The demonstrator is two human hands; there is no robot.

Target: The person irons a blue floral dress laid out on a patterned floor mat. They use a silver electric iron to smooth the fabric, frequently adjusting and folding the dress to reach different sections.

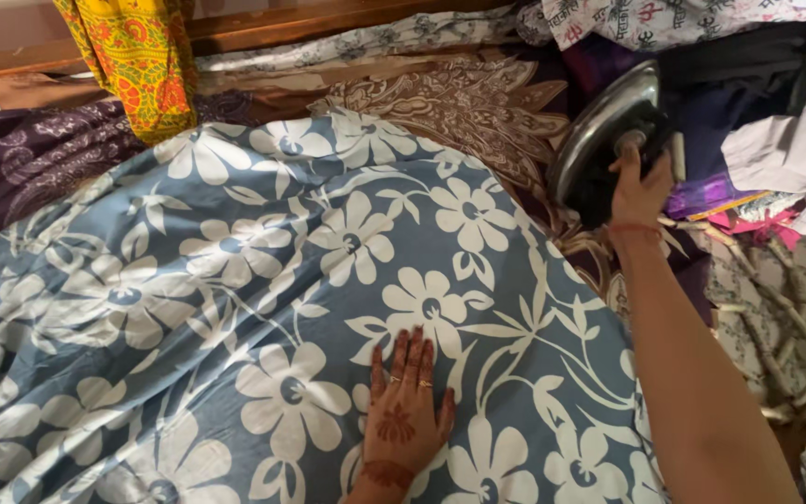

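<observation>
— Which step is this?

— Ironing, by the look of it. The left hand (403, 411) lies flat, fingers released, pressing the blue flowered sheet (263, 308) onto the surface. The right hand (641, 187) is clenched around the handle of the iron (599, 140), which is tipped up off the sheet, at its far right edge beside the pile of clothes (748, 56).

— And the next move?

— I'd judge the iron must come down flat on the smoothed patch, clear of the left fingers.

— Any containers?

— None visible; only loose cloth around the sheet.
</observation>
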